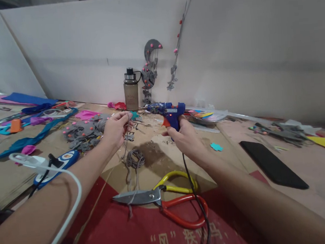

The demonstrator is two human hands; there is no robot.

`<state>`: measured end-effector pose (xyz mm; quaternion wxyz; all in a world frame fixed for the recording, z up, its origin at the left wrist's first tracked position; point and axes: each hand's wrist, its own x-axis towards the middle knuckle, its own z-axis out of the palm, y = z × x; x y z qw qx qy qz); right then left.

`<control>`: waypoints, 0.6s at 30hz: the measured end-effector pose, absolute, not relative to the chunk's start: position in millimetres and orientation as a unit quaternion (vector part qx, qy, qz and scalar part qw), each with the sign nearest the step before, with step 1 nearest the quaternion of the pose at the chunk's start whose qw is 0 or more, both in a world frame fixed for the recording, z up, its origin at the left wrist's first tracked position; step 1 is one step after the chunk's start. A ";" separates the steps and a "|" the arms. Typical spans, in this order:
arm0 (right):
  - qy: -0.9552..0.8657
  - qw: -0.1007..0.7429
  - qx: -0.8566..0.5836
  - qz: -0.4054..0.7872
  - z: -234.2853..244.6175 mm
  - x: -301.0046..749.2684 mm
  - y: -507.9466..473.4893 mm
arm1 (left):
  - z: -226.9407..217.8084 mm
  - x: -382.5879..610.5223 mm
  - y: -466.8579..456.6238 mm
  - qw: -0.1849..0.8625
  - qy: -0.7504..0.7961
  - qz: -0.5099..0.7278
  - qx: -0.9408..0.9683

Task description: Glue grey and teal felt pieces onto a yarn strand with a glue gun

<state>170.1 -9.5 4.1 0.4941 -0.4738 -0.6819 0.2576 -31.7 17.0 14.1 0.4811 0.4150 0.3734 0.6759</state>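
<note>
My right hand (185, 135) is wrapped round the handle of a blue hot glue gun (172, 115), whose nozzle points left and whose red light glows. Its black cord runs down towards me. With fingers pinched, my left hand (118, 129) holds a small teal felt piece (134, 115) close to the nozzle tip; grey yarn trails beneath the fingers. A coil of grey yarn (135, 159) lies below, its loose end crossing the blades of the scissors (152, 196), which have one yellow and one red handle. Another teal cutout (216, 147) rests right of the glue gun.
A bottle (131, 90) stands against the white panel, where grey felt ornaments (150, 68) with pink balls hang. A black phone (273, 164) lies at right. Grey felt pieces (83, 132) and a blue-and-white device (60, 167) are at left. A white cable (78, 186) crosses my left forearm.
</note>
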 end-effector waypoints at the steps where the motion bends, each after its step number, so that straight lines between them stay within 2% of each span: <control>1: -0.687 0.508 -0.441 0.274 5.4 167.9 -12.7 | 14.1 -31.4 16.5 0.479 0.375 0.675 0.418; 5: -0.717 0.514 -0.351 0.314 7.2 162.6 -22.4 | 14.0 -29.9 14.9 0.463 0.372 0.670 0.444; 12: -0.760 0.478 -0.387 0.210 3.5 162.8 -23.2 | 13.7 -26.9 13.0 0.458 0.379 0.661 0.458; 18: -0.774 0.461 -0.400 0.166 6.3 159.3 -26.8 | 12.2 -25.8 11.8 0.452 0.378 0.657 0.471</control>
